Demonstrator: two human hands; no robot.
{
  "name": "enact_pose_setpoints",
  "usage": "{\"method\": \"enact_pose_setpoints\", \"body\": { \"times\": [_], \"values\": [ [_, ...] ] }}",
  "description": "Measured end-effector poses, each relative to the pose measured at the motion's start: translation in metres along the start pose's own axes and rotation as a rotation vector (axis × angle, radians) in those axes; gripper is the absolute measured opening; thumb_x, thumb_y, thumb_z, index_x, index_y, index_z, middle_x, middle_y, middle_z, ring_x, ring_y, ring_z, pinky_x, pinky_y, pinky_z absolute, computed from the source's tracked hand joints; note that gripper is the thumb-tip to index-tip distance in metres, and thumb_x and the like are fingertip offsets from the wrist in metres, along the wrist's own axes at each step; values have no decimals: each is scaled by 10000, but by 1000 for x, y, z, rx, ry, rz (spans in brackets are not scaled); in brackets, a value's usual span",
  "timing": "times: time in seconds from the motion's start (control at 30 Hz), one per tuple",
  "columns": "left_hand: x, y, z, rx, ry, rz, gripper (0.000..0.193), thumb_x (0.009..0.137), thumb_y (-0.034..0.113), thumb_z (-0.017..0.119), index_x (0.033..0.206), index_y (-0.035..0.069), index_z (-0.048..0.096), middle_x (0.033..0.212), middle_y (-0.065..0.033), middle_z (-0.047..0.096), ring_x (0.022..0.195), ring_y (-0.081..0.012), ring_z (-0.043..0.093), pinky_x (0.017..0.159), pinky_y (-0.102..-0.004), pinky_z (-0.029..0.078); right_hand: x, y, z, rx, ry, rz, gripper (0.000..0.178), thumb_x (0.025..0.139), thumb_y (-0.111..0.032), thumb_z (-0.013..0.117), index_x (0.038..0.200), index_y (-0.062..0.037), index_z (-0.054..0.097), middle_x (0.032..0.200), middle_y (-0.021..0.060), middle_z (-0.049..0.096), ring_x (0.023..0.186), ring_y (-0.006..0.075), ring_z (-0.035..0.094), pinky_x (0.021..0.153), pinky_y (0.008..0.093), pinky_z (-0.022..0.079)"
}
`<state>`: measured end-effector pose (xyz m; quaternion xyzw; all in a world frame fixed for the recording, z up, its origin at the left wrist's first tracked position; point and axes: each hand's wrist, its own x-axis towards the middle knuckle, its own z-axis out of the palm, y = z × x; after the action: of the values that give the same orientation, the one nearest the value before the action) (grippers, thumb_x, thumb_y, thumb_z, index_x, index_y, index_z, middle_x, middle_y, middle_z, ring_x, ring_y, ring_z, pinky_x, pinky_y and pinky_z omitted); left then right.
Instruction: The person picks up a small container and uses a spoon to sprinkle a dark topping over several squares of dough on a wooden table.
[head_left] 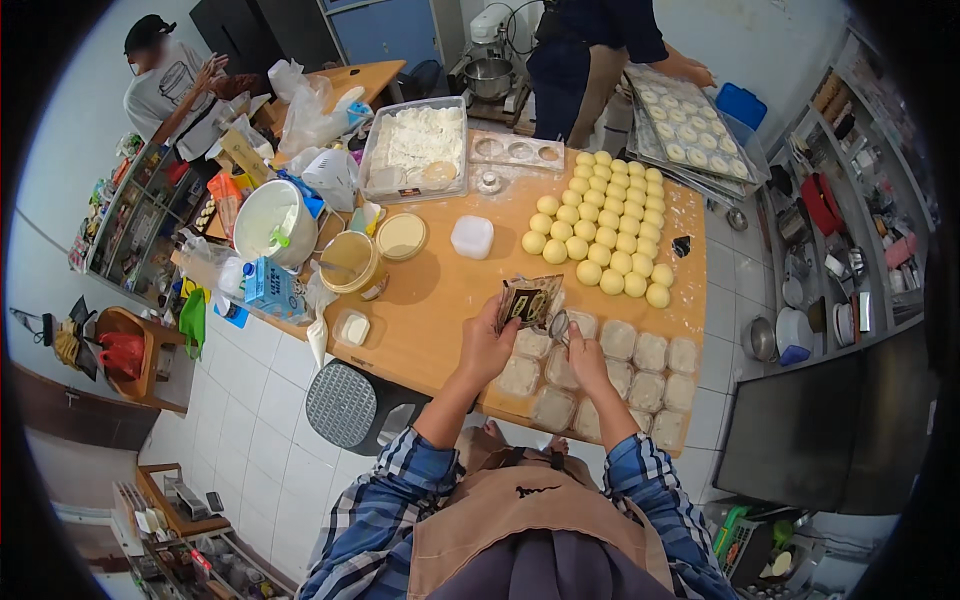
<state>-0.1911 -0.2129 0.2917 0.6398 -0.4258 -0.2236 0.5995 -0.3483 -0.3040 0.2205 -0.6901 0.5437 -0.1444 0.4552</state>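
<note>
Containers [648,391] stand in rows on the worktop [425,325]; near them, the left hand [484,348] grips a printed brown packet [530,299], and the right hand [589,364] holds a small round-headed utensil [559,324].

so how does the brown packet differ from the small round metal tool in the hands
The packet is in the left hand, while the metal tool is in the right hand. The packet is larger than the metal tool. The packet is brown and printed; the metal tool is silvery with a rounded head. Both are held over the table.
</note>
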Motion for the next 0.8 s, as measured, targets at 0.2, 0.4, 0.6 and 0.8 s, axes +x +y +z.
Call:
{"method": "enact_pose_setpoints", "body": {
  "times": [0.2, 0.4, 0.6, 0.8],
  "values": [
    [0, 2, 3, 2, -9, -5, 339, 752, -73, 539, 1087, -30, 506, 894, -94, 632, 817, -107, 588, 718, -244, 469, 1, -1, -3, -22, -12, -8, 729, 861, -547, 283, 524, 43, 547, 548, 245, 522, 612, 383, 544, 660, 426, 415],
    [1, 3, 6, 27, 2, 8, 329, 754, -66, 545, 1078, -27, 513, 902, -99, 633, 815, -124, 600, 710, -254, 476, 3, -1, -3, -13, -20, 4, 737, 863, -550, 280, 529, 52, 542, 551, 250, 521, 607, 392, 541, 657, 430, 414],
    [1, 1, 8, 45, 6, -25, 331, 753, -75, 547, 1080, -36, 511, 918, -102, 633, 817, -119, 599, 722, -247, 479, 6, 6, -1, -22, -19, 13, 747, 858, -559, 282, 549, 64, 554, 577, 272, 530, 649, 407, 551, 676, 438, 415],
    [0, -9, 12, 25, 52, -72, 278, 760, -67, 553, 1037, -54, 527, 905, -91, 630, 807, -107, 589, 722, -244, 480, 6, 13, 4, -25, 36, -22, 707, 879, -521, 283, 461, 14, 480, 440, 141, 462, 481, 276, 486, 561, 381, 399]
  ]
}}
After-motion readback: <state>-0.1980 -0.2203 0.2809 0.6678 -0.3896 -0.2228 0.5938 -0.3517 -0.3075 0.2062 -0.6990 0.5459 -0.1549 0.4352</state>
